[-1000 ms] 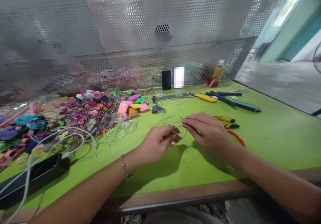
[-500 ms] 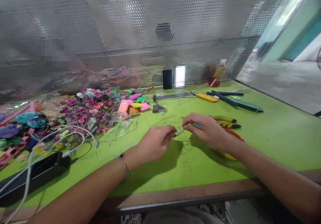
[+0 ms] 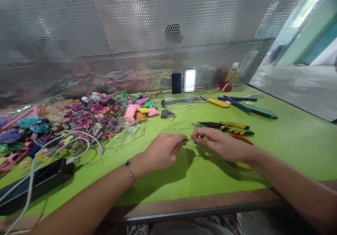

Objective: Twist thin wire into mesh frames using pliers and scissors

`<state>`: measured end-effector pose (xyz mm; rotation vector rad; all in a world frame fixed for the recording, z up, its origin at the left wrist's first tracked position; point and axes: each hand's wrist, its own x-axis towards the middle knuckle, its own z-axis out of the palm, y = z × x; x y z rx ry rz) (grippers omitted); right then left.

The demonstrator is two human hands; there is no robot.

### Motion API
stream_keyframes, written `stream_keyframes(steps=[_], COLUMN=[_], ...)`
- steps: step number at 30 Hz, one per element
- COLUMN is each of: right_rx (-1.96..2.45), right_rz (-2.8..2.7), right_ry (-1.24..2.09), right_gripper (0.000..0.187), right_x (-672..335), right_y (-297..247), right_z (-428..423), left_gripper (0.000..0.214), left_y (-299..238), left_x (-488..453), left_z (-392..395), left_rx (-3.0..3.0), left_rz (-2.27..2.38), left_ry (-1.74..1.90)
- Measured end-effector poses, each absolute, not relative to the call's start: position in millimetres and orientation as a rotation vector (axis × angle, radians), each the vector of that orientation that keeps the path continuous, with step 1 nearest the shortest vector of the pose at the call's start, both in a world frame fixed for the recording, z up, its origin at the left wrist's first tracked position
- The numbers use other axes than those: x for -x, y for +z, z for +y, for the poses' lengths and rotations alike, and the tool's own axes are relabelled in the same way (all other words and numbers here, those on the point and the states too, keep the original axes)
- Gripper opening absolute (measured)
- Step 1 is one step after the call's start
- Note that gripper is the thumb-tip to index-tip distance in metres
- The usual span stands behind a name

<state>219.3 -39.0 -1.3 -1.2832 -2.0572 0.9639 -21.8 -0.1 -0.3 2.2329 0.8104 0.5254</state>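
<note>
Wire (image 3: 190, 141) pinched between two hands

The left hand (image 3: 163, 151) and right hand (image 3: 222, 144) are almost shut, and their fingertips hold the thin wire up over the green table (image 3: 276, 150) between them. It seems to lie left to right, but it is too small to be sure. The right hand has let go of its tool — black-handled pliers (image 3: 210, 124) now lie just past it, tips pointing left

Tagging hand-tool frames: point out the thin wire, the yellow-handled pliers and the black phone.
thin wire (image 3: 190, 141), head view, on its bright middle stretch
yellow-handled pliers (image 3: 234, 125), head view, on the upper yellow handle
black phone (image 3: 176, 83), head view, on its dark face
</note>
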Motion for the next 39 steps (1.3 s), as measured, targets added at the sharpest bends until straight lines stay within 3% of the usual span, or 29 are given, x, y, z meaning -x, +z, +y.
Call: stream_keyframes(steps=[3, 8, 11, 13, 15, 23, 26, 29, 32, 37, 39], right_rx=[1.287, 1.261, 1.363, 1.441, 1.537, 1.800, 1.894, 1.921, 1.982, 2.129, 2.151], right_rz=[-1.937, -1.877, -1.994, -2.111, -2.267, -2.263, -2.246, -2.399, -2.654, -2.795, -2.749], right_ry=[1.160, 1.200, 0.686, 0.270, 0.147, 0.152, 0.366, 0.505, 0.346, -0.101, -0.164], right_gripper=[0.035, 0.042, 0.035, 0.040, 0.047, 0.036, 0.037, 0.049, 0.065, 0.019, 0.015], right_x=[-217, -208, -233, -266, -300, -360, -371, -375, -364, -334, -326], right_y=[-5, 0, 8, 11, 10, -13, -14, -6, 3, 9, 8], right_z=[-40, -39, -32, -29, -30, -47, -31, -13, -5, -12, -16], left_gripper=[0.015, 0.035, 0.043, 0.043, 0.040, 0.031, 0.032, 0.031, 0.023, 0.012, 0.010], left_y=[1, -7, -13, -14, -12, -11, -12, -9, -6, -5, -5], left_x=[20, 15, 13, 12, 12, 6, 5, 5, 5, 4, 3], left_z=[1, 3, 3, 2, 2, -3, -6, -8, -9, -10, -10], left_rx=[-2.028, -1.414, -1.260, -1.214, -1.177, -1.141, -1.126, -1.100, -1.063, -1.002, -0.977], left_rz=[0.777, 0.643, 0.630, 0.636, 0.653, 0.688, 0.682, 0.678, 0.670, 0.684, 0.698], left_ry=[0.495, 0.382, 0.414, 0.441, 0.471, 0.503, 0.503, 0.498, 0.498, 0.527, 0.542])
